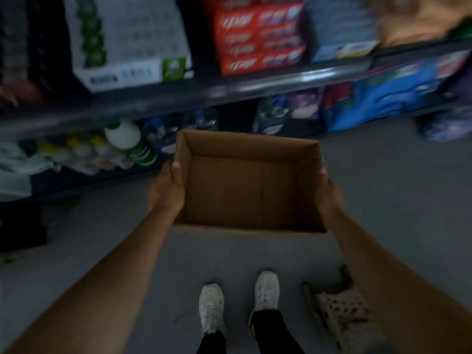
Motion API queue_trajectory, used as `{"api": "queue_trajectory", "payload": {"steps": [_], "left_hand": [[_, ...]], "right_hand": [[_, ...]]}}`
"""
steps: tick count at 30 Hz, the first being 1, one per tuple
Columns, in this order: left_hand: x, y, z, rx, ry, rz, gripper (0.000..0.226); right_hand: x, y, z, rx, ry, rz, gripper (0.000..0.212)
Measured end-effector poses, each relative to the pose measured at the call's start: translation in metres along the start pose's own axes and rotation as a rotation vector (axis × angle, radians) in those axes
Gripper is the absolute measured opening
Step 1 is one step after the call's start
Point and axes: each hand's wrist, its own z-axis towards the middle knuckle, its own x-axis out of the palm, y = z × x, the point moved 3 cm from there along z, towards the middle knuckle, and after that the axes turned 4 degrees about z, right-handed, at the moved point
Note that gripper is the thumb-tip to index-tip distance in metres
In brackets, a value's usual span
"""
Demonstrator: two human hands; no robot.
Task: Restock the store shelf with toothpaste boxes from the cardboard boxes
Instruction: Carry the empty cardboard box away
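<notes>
I hold an open brown cardboard box (245, 185) in front of me above the floor, and nothing shows inside it. My left hand (167, 190) grips its left wall, thumb hooked over the rim. My right hand (328, 195) grips the right wall the same way. On the shelf (281, 81) above and beyond the box stands a stack of red toothpaste boxes (260, 39). The picture is blurred by motion.
A large white carton (127, 42) stands left of the red stack, blue and pale packs to its right. Bottles (122, 144) and blue packs (383, 103) fill the bottom shelf. My white shoes (240, 300) stand on grey floor; a spotted slipper (339, 310) lies at right.
</notes>
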Motion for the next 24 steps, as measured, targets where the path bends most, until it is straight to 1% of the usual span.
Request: {"api": "queue_trajectory", "payload": {"steps": [3, 6, 8, 12, 17, 20, 24], "left_hand": [[-0.036, -0.089, -0.037, 0.155, 0.022, 0.097, 0.054], [-0.065, -0.18, -0.075, 0.293, 0.081, 0.102, 0.054], [-0.081, -0.239, -0.101, 0.386, 0.107, 0.113, 0.052], [-0.096, -0.35, -0.154, 0.6, 0.111, 0.146, 0.046], [-0.068, -0.463, -0.215, 0.784, 0.206, 0.209, 0.048], [-0.031, -0.533, -0.249, 0.913, 0.251, 0.216, 0.048], [0.028, -0.628, -0.299, 0.998, 0.33, 0.252, 0.049]], "right_hand": [[-0.093, 0.029, -0.04, 0.08, -0.117, 0.031, 0.059], [-0.185, 0.062, -0.078, 0.11, -0.204, 0.063, 0.058], [-0.244, 0.078, -0.101, 0.131, -0.285, 0.1, 0.067], [-0.347, 0.092, -0.139, 0.138, -0.426, 0.202, 0.069], [-0.455, 0.073, -0.17, 0.199, -0.554, 0.316, 0.07], [-0.514, 0.051, -0.173, 0.261, -0.643, 0.368, 0.068], [-0.596, 0.026, -0.155, 0.323, -0.726, 0.424, 0.066]]}}
